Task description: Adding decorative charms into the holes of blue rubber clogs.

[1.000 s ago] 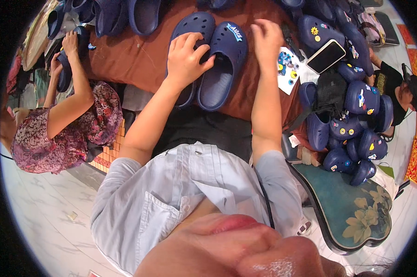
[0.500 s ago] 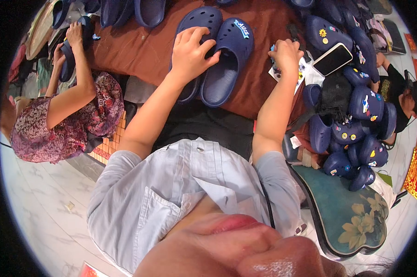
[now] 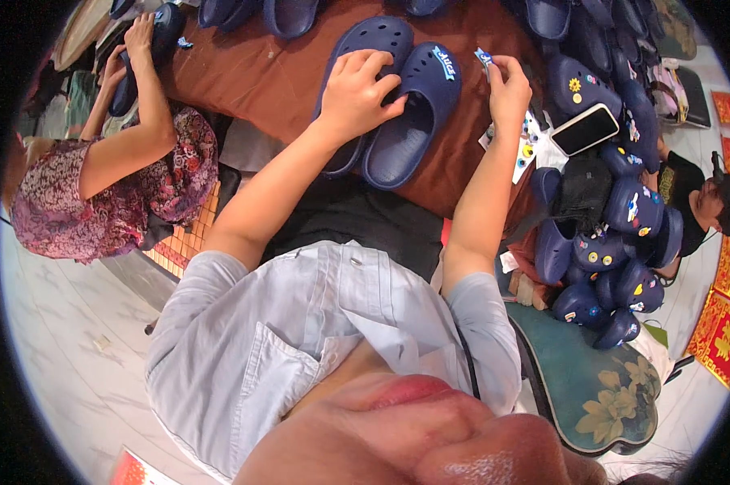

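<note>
A pair of navy clogs lies before me on brown cloth, toes pointing away. My left hand (image 3: 361,93) is curled over the upper of the left clog (image 3: 377,34), its thumb stretched toward the opening of the right clog (image 3: 439,87). Its palm hides part of the left clog. A blue banner-shaped charm with lettering (image 3: 444,63) is fixed on the right clog's upper. Between thumb and fingers, my right hand (image 3: 509,90) pinches a similar blue shoe charm (image 3: 483,57), raised above the cloth right of the pair.
Beside my right wrist, small charms lie on white paper (image 3: 526,155) next to a phone (image 3: 585,129). Decorated navy clogs (image 3: 636,206) are heaped at right. A co-worker's hands (image 3: 138,36) handle a clog at far left. The brown cloth (image 3: 243,81) spans the work surface.
My right hand has lifted from the charms on the white paper, and a blue charm now shows in its fingers. My left hand keeps its place on the left clog. The whole view has shifted slightly.
</note>
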Tool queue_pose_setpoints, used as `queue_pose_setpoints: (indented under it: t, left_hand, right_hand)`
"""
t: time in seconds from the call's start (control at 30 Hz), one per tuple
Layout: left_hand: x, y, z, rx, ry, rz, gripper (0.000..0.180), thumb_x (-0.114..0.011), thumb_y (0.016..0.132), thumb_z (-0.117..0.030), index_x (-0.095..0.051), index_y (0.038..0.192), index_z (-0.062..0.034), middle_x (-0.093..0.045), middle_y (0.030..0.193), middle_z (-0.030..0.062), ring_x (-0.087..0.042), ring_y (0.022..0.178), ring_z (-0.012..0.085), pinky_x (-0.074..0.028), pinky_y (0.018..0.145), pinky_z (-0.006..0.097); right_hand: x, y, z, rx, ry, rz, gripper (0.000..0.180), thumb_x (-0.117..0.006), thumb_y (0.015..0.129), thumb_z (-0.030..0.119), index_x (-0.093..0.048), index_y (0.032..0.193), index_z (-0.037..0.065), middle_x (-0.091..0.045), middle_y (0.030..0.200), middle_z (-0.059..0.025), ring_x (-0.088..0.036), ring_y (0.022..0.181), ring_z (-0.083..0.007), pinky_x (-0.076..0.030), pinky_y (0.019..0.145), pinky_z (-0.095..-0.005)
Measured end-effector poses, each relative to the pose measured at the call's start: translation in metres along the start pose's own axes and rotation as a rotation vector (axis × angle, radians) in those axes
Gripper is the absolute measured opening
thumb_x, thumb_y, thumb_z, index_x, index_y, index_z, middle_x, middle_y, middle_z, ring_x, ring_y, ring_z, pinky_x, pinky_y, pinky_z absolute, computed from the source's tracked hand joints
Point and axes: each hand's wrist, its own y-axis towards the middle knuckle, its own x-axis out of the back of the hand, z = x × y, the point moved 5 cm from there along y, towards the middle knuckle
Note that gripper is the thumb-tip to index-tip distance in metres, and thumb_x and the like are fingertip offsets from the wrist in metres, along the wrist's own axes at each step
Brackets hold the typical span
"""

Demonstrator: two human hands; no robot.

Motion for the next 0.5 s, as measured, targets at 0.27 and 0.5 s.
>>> queue_pose_setpoints:
  t: [0.27,0.5]
  left_hand:
    - [0.0,0.001,0.001,0.023,-0.029,-0.004,0.027,-0.08,0.064,-0.027,-0.07,0.085,-0.0128,-0.063,0.109,0.0037,-0.06,0.105,0.0247,-0.046,0.089,0.042]
    - [-0.004,-0.005,0.003,0.043,-0.074,0.002,0.028,-0.08,0.063,-0.027,-0.071,0.084,-0.0109,-0.062,0.109,0.0047,-0.059,0.107,0.0252,-0.046,0.091,0.042]
  right_hand:
    - [-0.107,0.05,0.062,0.229,0.195,0.535,0.016,-0.069,0.086,0.009,-0.073,0.1,0.003,-0.073,0.084,-0.0075,-0.066,0.074,-0.0131,-0.052,0.067,-0.028]
    - [-0.161,0.067,0.074,0.108,-0.162,0.819,0.015,-0.073,0.083,0.01,-0.075,0.096,0.006,-0.073,0.084,-0.0089,-0.068,0.074,-0.0159,-0.054,0.065,-0.0308]
